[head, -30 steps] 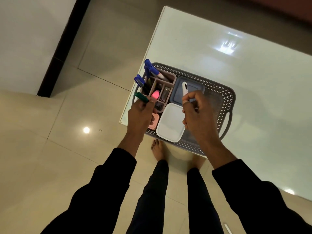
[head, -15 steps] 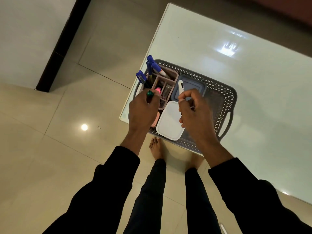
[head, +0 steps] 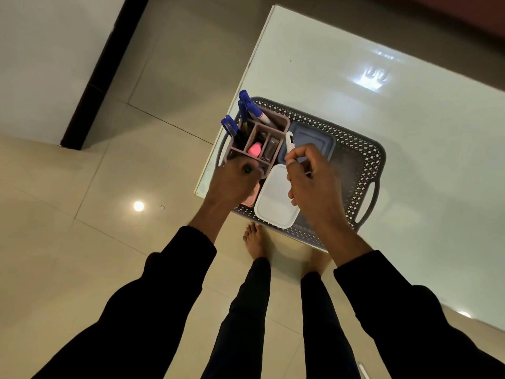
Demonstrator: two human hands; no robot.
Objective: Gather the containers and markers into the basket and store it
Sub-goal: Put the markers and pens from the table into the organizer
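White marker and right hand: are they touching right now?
Touching. The head view shows the right hand with its fingers curled round the white marker, whose tip sticks out above the fingers, over the basket.

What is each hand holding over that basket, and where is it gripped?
The left hand grips a green-capped marker just below its cap. The right hand pinches a white marker at its lower barrel.

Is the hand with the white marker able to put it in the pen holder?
Probably yes: the right hand holds the white marker right beside the pen holder, with nothing between them.
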